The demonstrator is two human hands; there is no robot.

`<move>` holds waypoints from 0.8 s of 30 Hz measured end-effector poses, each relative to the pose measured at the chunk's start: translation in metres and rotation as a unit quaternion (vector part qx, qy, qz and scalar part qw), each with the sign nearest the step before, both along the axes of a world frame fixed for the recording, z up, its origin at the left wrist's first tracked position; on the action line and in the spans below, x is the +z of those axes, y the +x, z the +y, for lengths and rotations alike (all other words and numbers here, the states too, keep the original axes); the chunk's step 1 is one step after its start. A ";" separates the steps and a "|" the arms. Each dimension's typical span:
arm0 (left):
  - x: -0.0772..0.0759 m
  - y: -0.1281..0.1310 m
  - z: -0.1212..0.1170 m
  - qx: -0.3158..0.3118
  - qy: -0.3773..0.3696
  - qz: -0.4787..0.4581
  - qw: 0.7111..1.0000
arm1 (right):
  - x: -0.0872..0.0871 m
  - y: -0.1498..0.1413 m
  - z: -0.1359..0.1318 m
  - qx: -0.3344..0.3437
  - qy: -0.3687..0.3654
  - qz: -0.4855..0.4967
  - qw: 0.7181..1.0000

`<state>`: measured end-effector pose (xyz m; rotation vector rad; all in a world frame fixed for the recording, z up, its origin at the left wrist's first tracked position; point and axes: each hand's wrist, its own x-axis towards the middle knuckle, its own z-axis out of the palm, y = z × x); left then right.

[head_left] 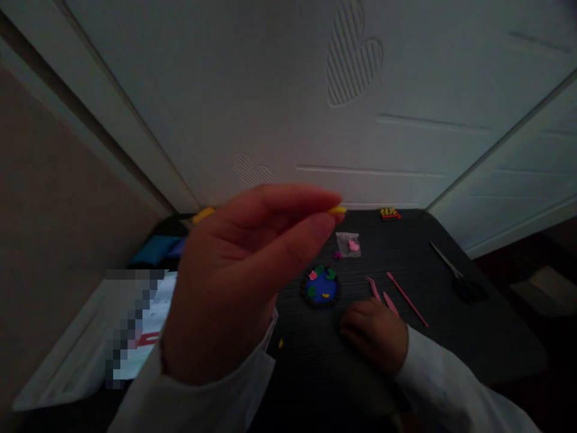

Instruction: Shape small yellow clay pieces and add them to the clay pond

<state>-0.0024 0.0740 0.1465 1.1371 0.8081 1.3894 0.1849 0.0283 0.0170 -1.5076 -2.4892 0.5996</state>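
Observation:
Raised close to the camera, my left hand [252,264] pinches a small yellow piece of what looks like modelling clay [338,210] between thumb and fingertips. My right hand [376,334] rests low on the dark table with its fingers curled in; whether anything is inside them is hidden. Just left of it lies a round blue clay pond [321,288] with a dark rim, green leaves, a pink flower and a yellow bit on it. Pink tweezers [374,290] and a pink pointed tool [390,302] lie partly behind my right hand. A tiny yellow piece [280,343] is on the table.
A thin pink stick [407,299] and scissors [457,273] lie to the right. Farther back are a clear bag with pink clay [349,245], a purple bit [338,255] and a yellow-dotted piece [389,214]. Teal packets [154,249] and a lit screen [151,328] sit left.

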 end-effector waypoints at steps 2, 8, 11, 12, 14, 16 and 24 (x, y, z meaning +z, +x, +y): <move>-0.002 -0.001 0.001 -0.037 -0.011 -0.024 0.999 | 0.023 0.000 0.006 -0.006 0.025 0.035 0.999; -0.006 0.002 0.002 -0.125 -0.056 -0.077 0.988 | 0.122 -0.014 0.015 -0.014 0.251 0.293 0.922; -0.006 0.002 0.000 -0.125 -0.065 -0.074 0.987 | 0.140 -0.029 0.016 -0.057 0.297 0.417 0.857; -0.005 0.003 -0.001 -0.113 -0.064 -0.067 0.989 | 0.140 -0.033 0.018 -0.067 0.296 0.450 0.840; -0.004 0.004 -0.003 -0.075 -0.041 -0.051 0.995 | 0.136 -0.039 0.022 -0.063 0.286 0.489 0.822; -0.003 0.007 -0.004 -0.027 -0.005 -0.035 0.999 | 0.130 -0.042 0.026 -0.048 0.278 0.495 0.822; -0.005 0.016 -0.006 0.052 0.070 0.023 0.996 | 0.124 -0.041 0.036 -0.043 0.254 0.519 0.815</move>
